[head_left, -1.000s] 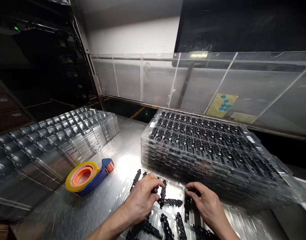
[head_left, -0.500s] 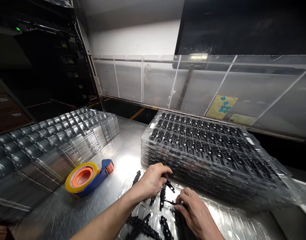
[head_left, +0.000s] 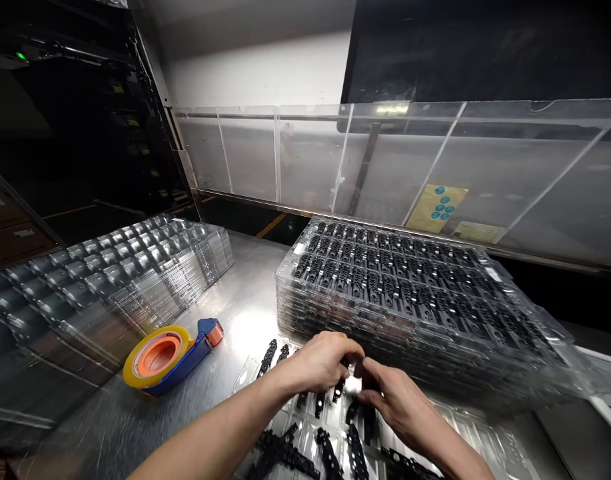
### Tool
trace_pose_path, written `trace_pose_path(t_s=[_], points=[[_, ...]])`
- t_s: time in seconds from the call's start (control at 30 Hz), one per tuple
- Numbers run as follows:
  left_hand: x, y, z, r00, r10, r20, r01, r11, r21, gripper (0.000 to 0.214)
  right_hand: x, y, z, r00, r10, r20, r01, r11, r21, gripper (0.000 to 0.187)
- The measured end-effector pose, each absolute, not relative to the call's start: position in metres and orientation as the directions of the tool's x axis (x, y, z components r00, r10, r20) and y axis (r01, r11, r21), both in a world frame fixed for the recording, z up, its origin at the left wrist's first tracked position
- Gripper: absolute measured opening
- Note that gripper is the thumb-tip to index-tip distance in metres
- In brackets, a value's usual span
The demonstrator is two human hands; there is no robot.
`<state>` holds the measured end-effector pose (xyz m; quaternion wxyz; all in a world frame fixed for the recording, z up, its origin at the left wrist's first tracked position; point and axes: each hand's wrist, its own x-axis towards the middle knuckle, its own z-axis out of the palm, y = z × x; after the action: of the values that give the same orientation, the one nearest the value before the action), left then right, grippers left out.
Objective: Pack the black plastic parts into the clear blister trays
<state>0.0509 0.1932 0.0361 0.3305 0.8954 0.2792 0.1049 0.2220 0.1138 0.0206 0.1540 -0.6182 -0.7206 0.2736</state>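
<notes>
Head view: both hands meet over the near clear tray [head_left: 245, 381], working a small black part [head_left: 340, 388] at a pocket.
My left hand [head_left: 321, 363] is curled shut, fingertips pinching the black part just in front of the stack of filled trays [head_left: 410, 293]. My right hand [head_left: 392, 400] comes in beside it with fingers drawn narrow; I cannot tell whether it grips anything. Loose black parts [head_left: 330, 457] lie scattered over the tray's near end. I judge this the seating step: the next move calls for turning the part to match its pocket, then pressing it flat. A tape dispenser [head_left: 168, 353] sits to the left.
</notes>
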Motion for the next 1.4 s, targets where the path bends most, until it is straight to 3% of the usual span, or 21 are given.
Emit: trace_pose_path(t_s=[0.07,0.2,0.27,0.4,0.6,0.97,1.17,1.3,1.4], points=[[0.053,0.193,0.029,0.818,0.574,-0.027,0.460,-0.627,0.628,0.030,0.219,0.115,0.013,-0.162,0.981,-0.104,0.817,0.074,-0.573,0.016],[0.052,0.184,0.016,0.772,0.634,-0.054,0.541,-0.610,0.578,0.040,0.215,0.109,-0.005,-0.116,0.992,-0.040,0.836,0.076,-0.543,0.042],[0.050,0.176,0.015,0.757,0.651,-0.056,0.569,-0.616,0.545,0.044,0.215,0.104,-0.010,-0.123,0.992,-0.012,0.845,0.099,-0.525,0.046],[0.048,0.162,0.016,0.751,0.660,-0.027,0.594,-0.657,0.465,0.048,0.215,0.096,-0.014,-0.141,0.989,0.039,0.869,0.143,-0.474,0.040],[0.043,0.156,0.008,0.754,0.657,0.009,0.608,-0.703,0.370,0.017,0.209,0.089,-0.020,-0.130,0.986,0.108,0.910,0.162,-0.382,0.032],[0.028,0.130,0.007,0.763,0.641,0.084,0.601,-0.751,0.276,0.007,0.203,0.081,-0.036,-0.154,0.963,0.222,0.954,0.204,-0.222,0.034],[0.013,0.110,0.007,0.849,0.524,-0.058,0.521,-0.816,0.249,0.009,0.201,0.057,-0.031,-0.111,0.967,0.228,0.962,0.163,-0.221,0.026],[0.006,0.108,0.012,0.861,0.504,-0.070,0.502,-0.822,0.269,0.015,0.177,0.034,-0.026,0.029,0.992,0.119,0.953,0.008,-0.302,0.010],[-0.001,0.107,0.019,0.873,0.482,-0.075,0.482,-0.831,0.278,0.014,0.161,0.025,-0.022,0.120,0.989,0.090,0.922,-0.077,-0.380,0.010]])
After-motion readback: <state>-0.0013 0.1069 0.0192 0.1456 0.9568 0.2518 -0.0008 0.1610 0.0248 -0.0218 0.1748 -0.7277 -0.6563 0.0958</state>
